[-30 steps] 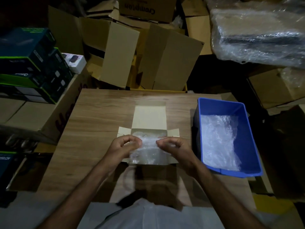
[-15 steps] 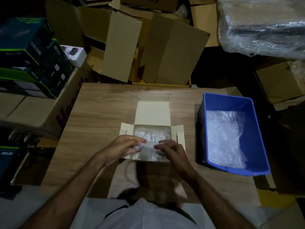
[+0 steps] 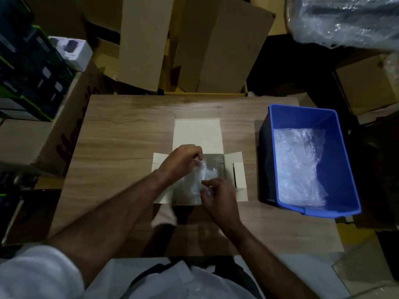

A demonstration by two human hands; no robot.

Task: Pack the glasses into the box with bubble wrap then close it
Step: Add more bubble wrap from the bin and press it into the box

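Head view: our left hand (image 3: 183, 157) pinched bubble wrap (image 3: 190, 182) at eleven o'clock; right hand (image 3: 216, 196) pinched its five o'clock edge over the box (image 3: 239, 182).

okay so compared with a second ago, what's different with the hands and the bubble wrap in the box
The left hand has moved toward the far side of the small open cardboard box, pinching up the clear bubble wrap. The right hand has drawn back to the near right, fingers on the wrap. The wrap is now bunched taller. The box's lid is open as before, and the blue plastic bin looks untouched.
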